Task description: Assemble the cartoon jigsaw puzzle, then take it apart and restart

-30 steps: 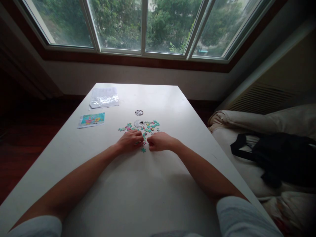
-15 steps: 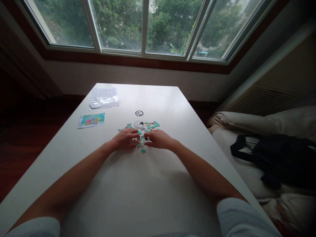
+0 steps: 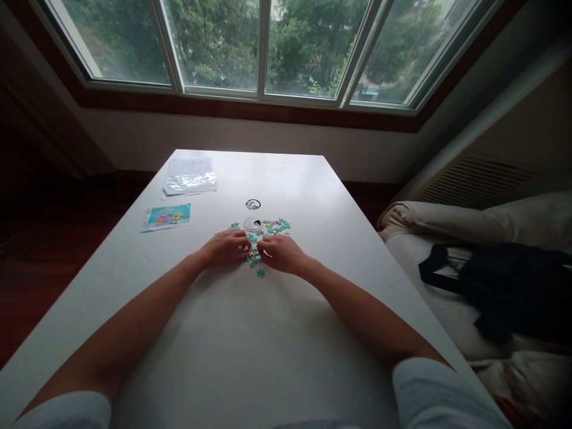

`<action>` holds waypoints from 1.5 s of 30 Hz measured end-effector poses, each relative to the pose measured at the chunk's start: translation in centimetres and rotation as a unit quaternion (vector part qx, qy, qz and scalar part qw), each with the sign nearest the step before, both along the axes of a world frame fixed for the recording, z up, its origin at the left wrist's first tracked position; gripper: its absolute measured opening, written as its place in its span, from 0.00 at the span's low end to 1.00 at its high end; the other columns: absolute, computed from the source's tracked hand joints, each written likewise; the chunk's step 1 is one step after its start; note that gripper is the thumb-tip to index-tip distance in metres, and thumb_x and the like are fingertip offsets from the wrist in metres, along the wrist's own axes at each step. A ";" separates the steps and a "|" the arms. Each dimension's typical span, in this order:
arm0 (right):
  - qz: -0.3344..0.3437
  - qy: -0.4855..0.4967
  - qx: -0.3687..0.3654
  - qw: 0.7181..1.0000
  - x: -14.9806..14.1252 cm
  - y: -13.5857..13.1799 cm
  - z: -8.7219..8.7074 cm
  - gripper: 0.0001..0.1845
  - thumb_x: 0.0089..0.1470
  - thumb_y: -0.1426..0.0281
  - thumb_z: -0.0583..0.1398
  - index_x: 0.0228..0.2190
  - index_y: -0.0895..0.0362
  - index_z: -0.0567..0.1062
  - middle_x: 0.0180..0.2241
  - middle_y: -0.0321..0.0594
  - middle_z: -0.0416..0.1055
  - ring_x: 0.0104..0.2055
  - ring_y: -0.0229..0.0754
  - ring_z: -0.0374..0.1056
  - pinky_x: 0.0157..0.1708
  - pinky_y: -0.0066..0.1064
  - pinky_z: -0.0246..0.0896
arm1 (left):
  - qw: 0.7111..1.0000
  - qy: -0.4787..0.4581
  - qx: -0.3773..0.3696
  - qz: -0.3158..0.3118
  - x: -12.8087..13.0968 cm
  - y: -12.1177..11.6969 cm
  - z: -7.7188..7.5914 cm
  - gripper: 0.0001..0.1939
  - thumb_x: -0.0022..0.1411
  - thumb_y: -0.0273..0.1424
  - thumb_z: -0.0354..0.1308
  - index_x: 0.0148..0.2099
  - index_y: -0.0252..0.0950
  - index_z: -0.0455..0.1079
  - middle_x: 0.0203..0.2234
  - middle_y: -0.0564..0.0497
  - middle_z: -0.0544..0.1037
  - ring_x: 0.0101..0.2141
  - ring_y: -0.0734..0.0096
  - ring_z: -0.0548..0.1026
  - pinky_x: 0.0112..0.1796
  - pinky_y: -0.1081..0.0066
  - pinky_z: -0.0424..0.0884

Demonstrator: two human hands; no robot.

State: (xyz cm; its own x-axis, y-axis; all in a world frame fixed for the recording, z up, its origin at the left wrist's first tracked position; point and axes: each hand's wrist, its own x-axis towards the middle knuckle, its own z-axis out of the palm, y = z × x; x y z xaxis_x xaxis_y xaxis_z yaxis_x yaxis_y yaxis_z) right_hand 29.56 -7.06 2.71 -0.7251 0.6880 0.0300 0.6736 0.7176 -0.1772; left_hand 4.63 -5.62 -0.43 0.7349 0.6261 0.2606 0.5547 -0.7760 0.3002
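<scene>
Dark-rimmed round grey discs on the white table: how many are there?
2: the near disc beside the small, mostly green puzzle pieces, and the far disc closer to the white-framed glass window. The left hand and right hand could hide more.

No text, label, brand or number can be read. Clocked from the puzzle pieces (image 3: 252, 239), the papers with shiny plastic (image 3: 190, 177) at eleven o'clock show faint grey lines, too small to read. The picture card (image 3: 167, 217) at ten is too small for any lettering to be told. The two round discs (image 3: 252, 204) at twelve bear dark markings, likewise unreadable.
</scene>
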 end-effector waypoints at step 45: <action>-0.149 0.097 -0.051 0.983 8.8 9.3 -4.4 0.07 0.56 0.66 0.61 0.35 0.56 0.75 0.32 0.36 0.70 0.32 0.37 0.63 0.34 0.27 0.52 | 0.999 -0.016 -0.038 -0.013 -0.4 0.2 0.1 0.12 0.70 0.29 0.53 0.47 0.40 0.78 0.40 0.47 0.76 0.40 0.68 0.75 0.43 0.71 0.68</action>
